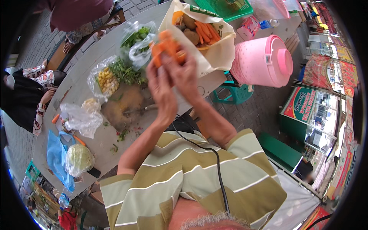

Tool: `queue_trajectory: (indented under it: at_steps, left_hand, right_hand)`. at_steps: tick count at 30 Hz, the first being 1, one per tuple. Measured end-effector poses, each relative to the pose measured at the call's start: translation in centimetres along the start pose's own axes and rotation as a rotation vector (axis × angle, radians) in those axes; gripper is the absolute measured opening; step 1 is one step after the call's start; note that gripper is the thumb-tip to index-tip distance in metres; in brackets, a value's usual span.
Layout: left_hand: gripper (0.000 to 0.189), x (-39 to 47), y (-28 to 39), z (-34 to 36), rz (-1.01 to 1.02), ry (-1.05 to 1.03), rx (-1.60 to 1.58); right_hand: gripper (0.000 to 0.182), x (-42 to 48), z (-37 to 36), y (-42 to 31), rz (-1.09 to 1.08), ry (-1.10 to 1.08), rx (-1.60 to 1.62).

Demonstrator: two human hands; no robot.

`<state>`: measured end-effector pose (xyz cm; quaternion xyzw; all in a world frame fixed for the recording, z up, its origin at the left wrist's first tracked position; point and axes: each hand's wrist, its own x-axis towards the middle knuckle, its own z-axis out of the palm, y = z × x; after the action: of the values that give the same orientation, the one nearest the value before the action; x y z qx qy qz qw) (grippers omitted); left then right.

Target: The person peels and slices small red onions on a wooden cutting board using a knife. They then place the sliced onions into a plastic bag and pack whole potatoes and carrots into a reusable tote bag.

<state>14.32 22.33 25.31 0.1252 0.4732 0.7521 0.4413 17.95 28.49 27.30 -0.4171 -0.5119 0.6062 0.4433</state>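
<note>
My left hand (162,92) and my right hand (184,73) are brought together around a bunch of orange carrot pieces (166,47), blurred and held up over the table. Just right of them stands an open cream cloth bag (201,61), with whole carrots (205,31) and brown potato-like vegetables (189,36) inside. Below and left of my left hand lies a worn wooden chopping board (123,106). A knife (138,110) rests on it, its handle end near my left wrist. Green leafy herbs (126,72) lie at the board's far edge.
Bagged yellow corn-like pieces (107,80), bagged greens (139,36), a wrapped cabbage (80,159), a blue bag (57,161) and crumpled clear plastic (83,119) lie on the grey table (103,149). A pink drink cooler (258,61) stands right. People sit across the table.
</note>
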Motion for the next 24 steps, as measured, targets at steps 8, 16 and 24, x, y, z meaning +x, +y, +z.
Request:
queue_trajectory:
  at_steps: [8,16,24]
  left_hand:
    - [0.036,12.2,-13.6,13.9,-0.256,0.131,-0.173]
    - [0.046,14.3,-16.4,13.0,-0.272,0.109,-0.15]
    - [0.039,3.1,-6.8,4.2,0.21,-0.314,0.447]
  right_hand:
    - [0.047,17.3,-15.0,6.4,0.084,-0.03,-0.717]
    - [0.047,18.2,-15.7,12.1,-0.306,-0.032,-1.124]
    - [0.032,15.2,-15.5,6.1,-0.56,-0.069,-1.045]
